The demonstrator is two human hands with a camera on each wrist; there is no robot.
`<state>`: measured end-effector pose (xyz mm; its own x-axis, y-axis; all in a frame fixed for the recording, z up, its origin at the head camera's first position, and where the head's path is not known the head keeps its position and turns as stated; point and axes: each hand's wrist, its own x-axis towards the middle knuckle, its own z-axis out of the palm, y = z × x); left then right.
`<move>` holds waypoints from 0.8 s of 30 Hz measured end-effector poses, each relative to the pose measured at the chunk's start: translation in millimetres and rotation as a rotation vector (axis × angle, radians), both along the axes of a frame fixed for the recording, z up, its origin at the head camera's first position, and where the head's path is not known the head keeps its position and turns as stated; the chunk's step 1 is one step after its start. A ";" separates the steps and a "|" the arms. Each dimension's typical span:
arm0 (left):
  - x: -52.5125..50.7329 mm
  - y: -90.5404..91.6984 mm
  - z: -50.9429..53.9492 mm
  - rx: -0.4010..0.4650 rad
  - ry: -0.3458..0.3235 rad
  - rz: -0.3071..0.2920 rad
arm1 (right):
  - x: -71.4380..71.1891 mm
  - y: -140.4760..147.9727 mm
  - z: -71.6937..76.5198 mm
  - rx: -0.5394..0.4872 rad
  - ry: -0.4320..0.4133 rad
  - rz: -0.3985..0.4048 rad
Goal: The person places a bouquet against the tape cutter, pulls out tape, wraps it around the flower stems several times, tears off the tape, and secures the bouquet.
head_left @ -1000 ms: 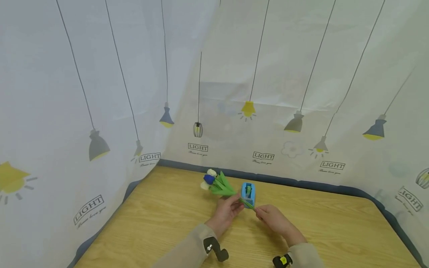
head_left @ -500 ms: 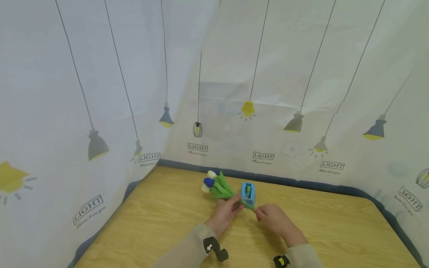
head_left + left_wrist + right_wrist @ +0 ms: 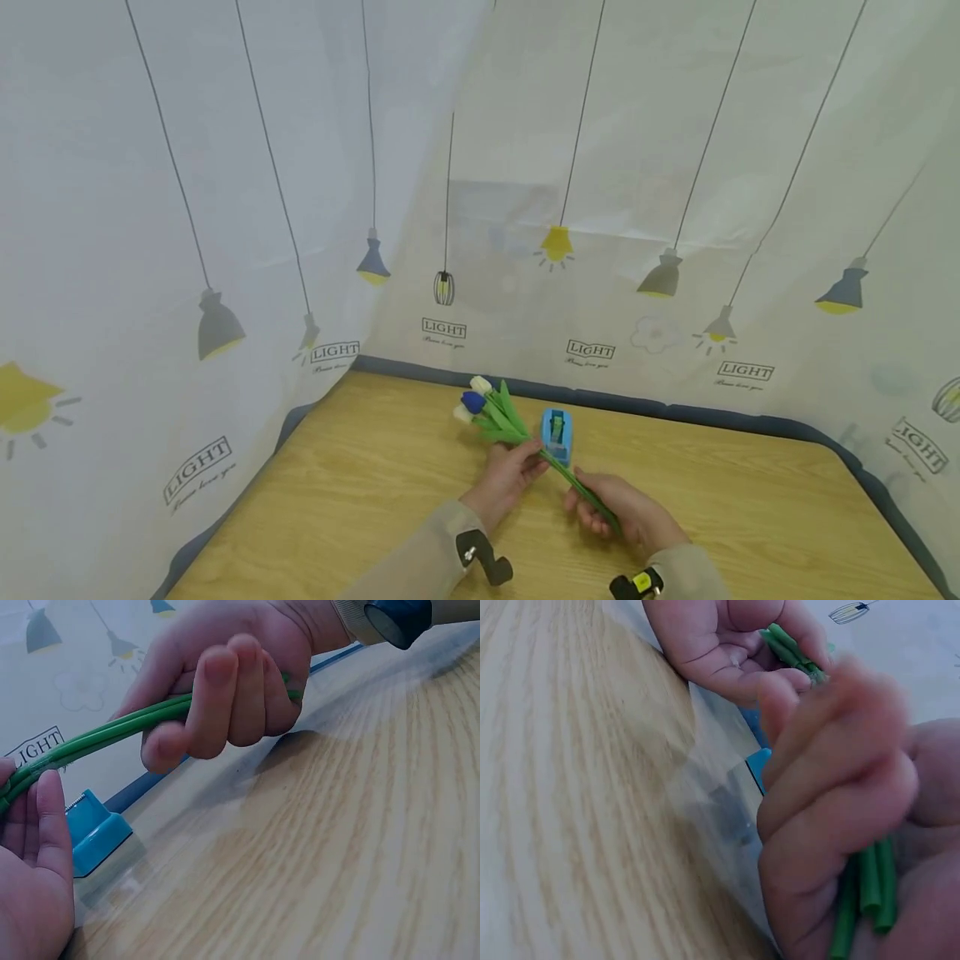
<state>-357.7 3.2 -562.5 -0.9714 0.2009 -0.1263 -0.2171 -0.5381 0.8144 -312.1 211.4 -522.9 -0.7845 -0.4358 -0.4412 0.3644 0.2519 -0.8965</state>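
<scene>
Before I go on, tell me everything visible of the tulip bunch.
The tulip bunch looks artificial: two white blooms, one blue, green leaves, green stems with three blunt ends showing. It slants above the table, blooms to the far left, stem ends toward the person. The left hand pinches the stems below the leaves; the right hand curls round their lower part. Something clear, perhaps tape, shows on the stems by the left hand.
</scene>
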 end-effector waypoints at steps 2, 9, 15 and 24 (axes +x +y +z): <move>0.8 -0.6 0.1 -0.008 -0.005 0.002 | -1.5 1.6 -2.5 -0.051 -0.025 0.034; 0.6 -1.2 -0.6 0.001 0.013 0.002 | -6.8 1.5 -1.1 -0.026 0.033 0.072; 1.1 -2.3 0.2 0.022 0.004 -0.005 | -7.5 -2.3 1.7 0.170 0.308 0.060; -0.9 -4.8 1.4 0.070 -0.002 0.016 | -10.4 -7.1 0.5 0.577 0.758 0.026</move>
<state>-358.6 -1.6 -561.1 -0.9743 0.1939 -0.1144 -0.2098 -0.5972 0.7742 -322.5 204.4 -522.4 -0.9432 -0.3311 0.0289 -0.2751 0.7291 -0.6267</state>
